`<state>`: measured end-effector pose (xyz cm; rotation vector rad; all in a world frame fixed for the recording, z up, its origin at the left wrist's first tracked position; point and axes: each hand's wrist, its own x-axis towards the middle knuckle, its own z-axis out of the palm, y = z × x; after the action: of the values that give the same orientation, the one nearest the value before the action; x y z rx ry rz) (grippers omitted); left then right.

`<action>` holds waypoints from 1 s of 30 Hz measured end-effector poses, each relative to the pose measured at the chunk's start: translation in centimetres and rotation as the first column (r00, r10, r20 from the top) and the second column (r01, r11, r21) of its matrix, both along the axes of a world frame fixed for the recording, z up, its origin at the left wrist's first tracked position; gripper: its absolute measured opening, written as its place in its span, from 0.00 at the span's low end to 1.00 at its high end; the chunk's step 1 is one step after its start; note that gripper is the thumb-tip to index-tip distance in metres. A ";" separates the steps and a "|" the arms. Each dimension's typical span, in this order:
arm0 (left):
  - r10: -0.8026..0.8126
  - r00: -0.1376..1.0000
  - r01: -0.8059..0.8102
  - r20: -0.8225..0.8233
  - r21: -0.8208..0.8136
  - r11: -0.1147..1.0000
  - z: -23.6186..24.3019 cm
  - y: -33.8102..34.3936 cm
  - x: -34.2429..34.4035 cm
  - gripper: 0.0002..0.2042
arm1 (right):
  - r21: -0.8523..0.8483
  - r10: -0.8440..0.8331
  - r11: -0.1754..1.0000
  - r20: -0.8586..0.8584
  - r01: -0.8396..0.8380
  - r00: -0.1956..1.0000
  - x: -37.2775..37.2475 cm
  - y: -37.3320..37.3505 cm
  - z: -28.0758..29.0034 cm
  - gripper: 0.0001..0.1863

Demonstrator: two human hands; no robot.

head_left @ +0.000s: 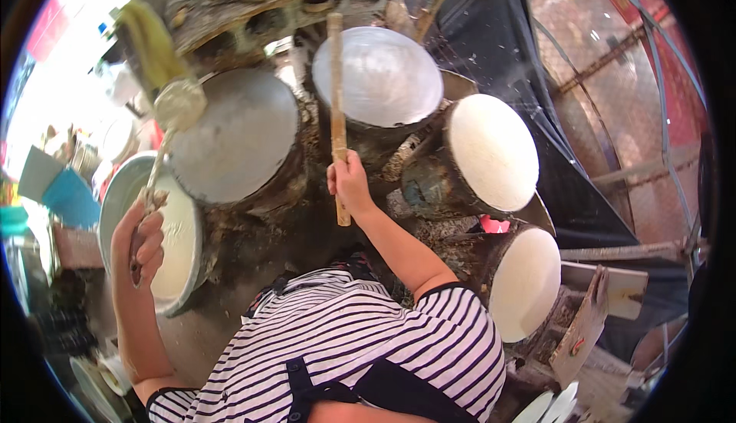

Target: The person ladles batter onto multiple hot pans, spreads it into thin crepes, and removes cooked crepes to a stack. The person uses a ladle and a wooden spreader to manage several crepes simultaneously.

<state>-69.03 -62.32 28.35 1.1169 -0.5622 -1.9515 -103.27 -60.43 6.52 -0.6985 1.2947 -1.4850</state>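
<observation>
My left hand (pixel 142 240) is closed around the long handle of a metal ladle (pixel 179 104), whose bowl hangs over the left edge of a round steamer top (pixel 241 135) coated in grey batter. My right hand (pixel 350 185) grips a flat bamboo stick (pixel 336 93) that points away from me, between that steamer and a second glossy round steamer top (pixel 383 74). Under my left hand stands a metal basin of white batter (pixel 182 231).
Two more steamers with white cloth tops stand to the right (pixel 492 151) and lower right (pixel 527 281). A dark tarpaulin (pixel 498 32) hangs behind them. Wooden boards (pixel 590 323) lie at the right; blue containers (pixel 65 193) and dishes crowd the left.
</observation>
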 end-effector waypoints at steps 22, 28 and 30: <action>-0.033 0.489 0.788 0.872 -0.426 0.444 -24.1 -14.3 -50.5 0.12 | 0.191 -0.217 0.924 -0.454 0.332 0.864 -24.1 1.9 -4.2 0.06; 0.208 0.280 0.891 0.937 -0.335 0.308 -21.7 -14.7 -49.8 0.12 | -0.131 -0.371 0.879 -0.790 0.458 0.488 -23.3 1.3 -6.6 0.10; 0.274 0.309 0.877 0.911 -0.384 0.287 -22.9 -15.4 -49.2 0.12 | -0.092 -0.346 0.892 -0.769 0.443 0.537 -22.5 0.0 -6.1 0.12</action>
<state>-118.24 -77.71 5.40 1.1460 -2.4891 -0.5944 -125.73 -60.45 0.41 -1.0850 2.3271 -1.4795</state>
